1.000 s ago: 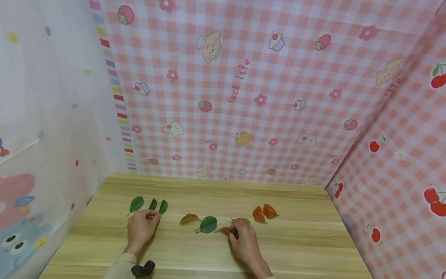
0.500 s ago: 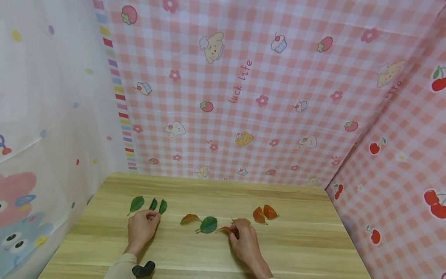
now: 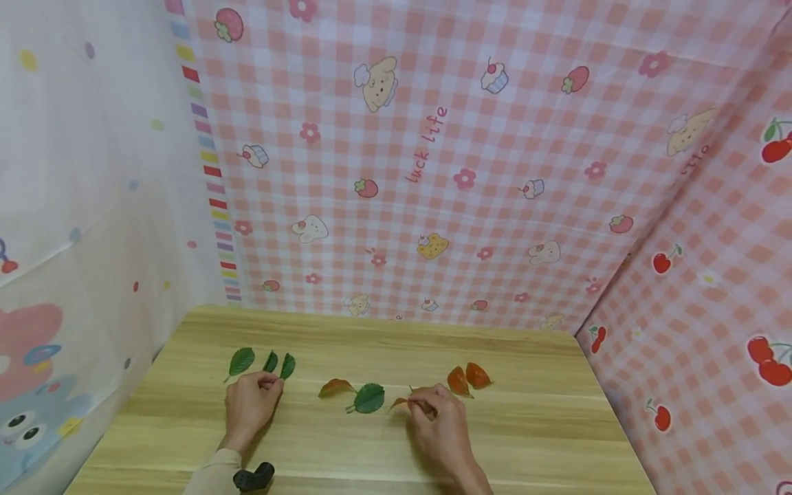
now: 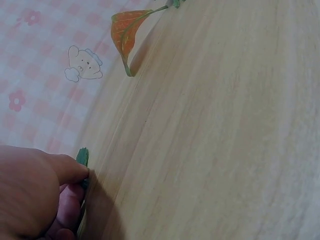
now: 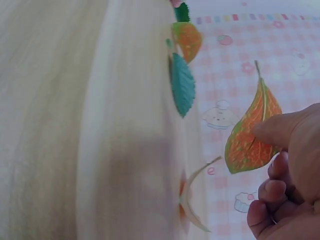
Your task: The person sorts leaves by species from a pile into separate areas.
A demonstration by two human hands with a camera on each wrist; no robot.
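My left hand rests low at the left of the table, thumb and fingertip pinching a green leaf; two more green leaves lie beside it. Between thumb and fingers, my right hand pinches an orange leaf mottled with green, its stem pointing up in the right wrist view. Below that leaf, a curled leaf lies on the table, mostly hidden behind the hand in the head view. Between the hands lie an orange leaf and a toothed green leaf, stems close together.
Two orange leaves lie side by side beyond my right hand. The wooden table meets a pink checked cloth at the back, with more cloth at both sides. A black strap piece sits by the left wrist.
My right hand has risen slightly and shifted a little right, bringing the orange leaf up with it. The left hand holds its place on the green leaf.
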